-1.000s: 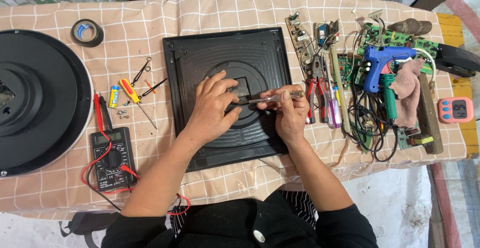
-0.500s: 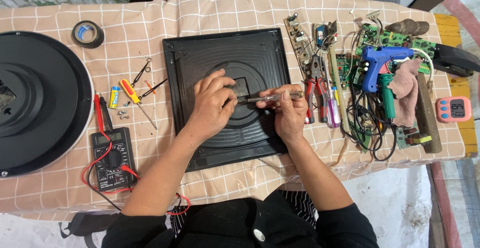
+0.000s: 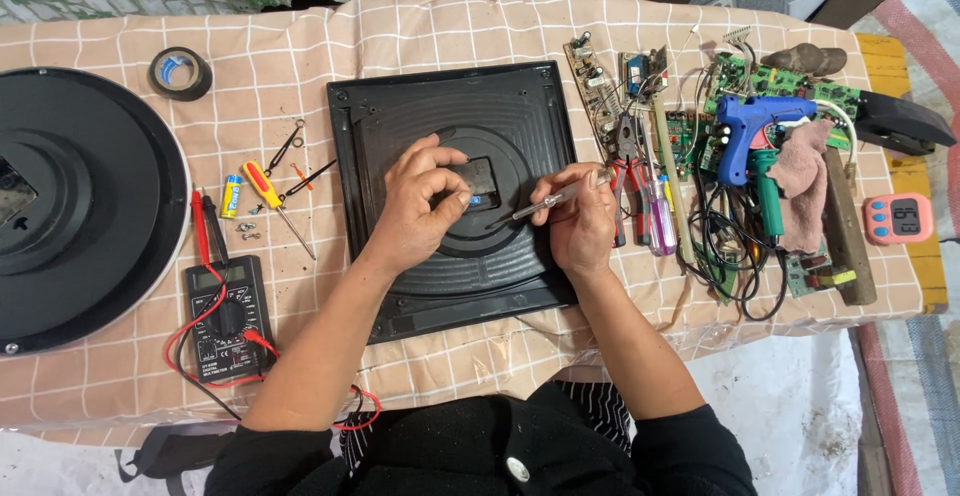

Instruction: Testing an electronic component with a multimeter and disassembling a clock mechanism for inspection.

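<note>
While the left hand curls its fingers around a small dark rectangular part at the centre of the square black panel, the right hand is closed on a slim screwdriver. The tool's long axis runs almost level, handle in the right fist, tip pointing leftward and slightly down toward the part, stopping just short of the left fingertips. The part thus lies between the two hands, under the left thumb and fingers and just beyond the screwdriver tip; the left hand is the nearer, already touching it.

The panel lies flat under both hands on a checked tablecloth, and nothing stands between tip and part. Just right of the right hand lie red-handled pliers and more screwdrivers, then circuit boards, a blue glue gun, tangled wires and a pink cloth; farther right sits a small pink timer. Left of the left hand lie a yellow-handled screwdriver, a few loose screws, and a black multimeter with red leads. Beyond those sits a large round black disc, and a roll of black tape farther off.
</note>
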